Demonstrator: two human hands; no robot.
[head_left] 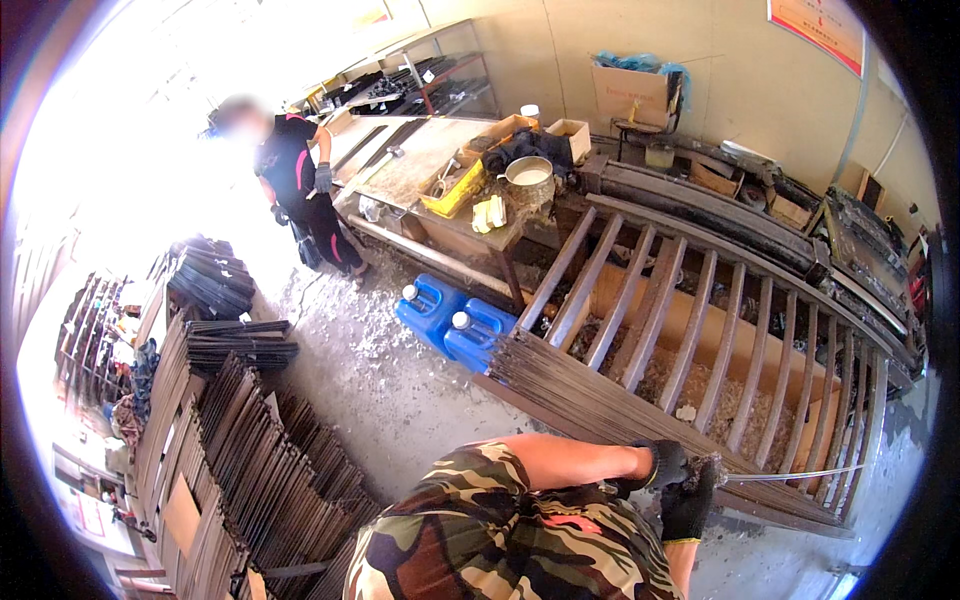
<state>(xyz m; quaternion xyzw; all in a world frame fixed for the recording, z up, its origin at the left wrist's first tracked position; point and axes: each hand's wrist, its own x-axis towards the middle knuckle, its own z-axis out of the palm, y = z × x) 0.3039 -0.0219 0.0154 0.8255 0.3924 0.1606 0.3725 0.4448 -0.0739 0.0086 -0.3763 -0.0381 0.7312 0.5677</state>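
Observation:
Both of my hands wear dark gloves and meet at the near side of a metal rack, low in the head view. My left hand (662, 465) is closed around something by its fingertips, which I cannot make out. Beside it, my right hand (690, 508) is bent, its fingers partly hidden. From a greyish clump (708, 470) at my fingers, a thin pale rod or wire (790, 476) runs right across the rack bars. A stack of long thin brown metal strips (610, 405) lies along the rack's near side, just beyond my hands.
The slatted metal rack (715, 335) stands over a bin of shavings. Two blue jugs (432, 308) sit by a workbench (440, 150) holding a yellow tray (452, 188) and a pot (530, 172). Stacked metal strips (250, 430) fill the left. Another person (300, 180) stands behind the bench.

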